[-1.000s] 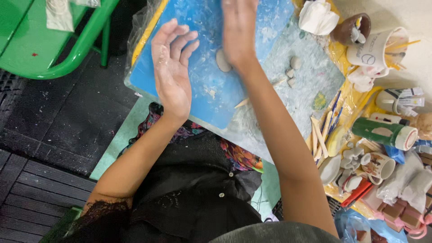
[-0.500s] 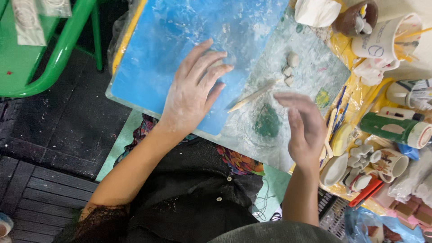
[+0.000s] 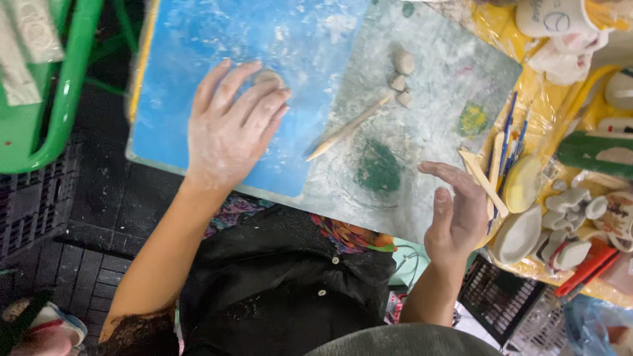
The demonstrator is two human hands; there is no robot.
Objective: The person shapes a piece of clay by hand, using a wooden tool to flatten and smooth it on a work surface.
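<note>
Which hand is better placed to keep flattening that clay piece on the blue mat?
Left. The left hand lies flat on the clay piece on the blue mat; the right hand hovers empty off to the side.

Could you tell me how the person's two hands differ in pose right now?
The left hand lies flat, palm down, on the blue mat, fingers over a flat piece of clay. The right hand is off the board, turned on edge with fingers loosely curled, touching nothing, near the wooden tools. Both are bare and dusted with pale clay.
</note>
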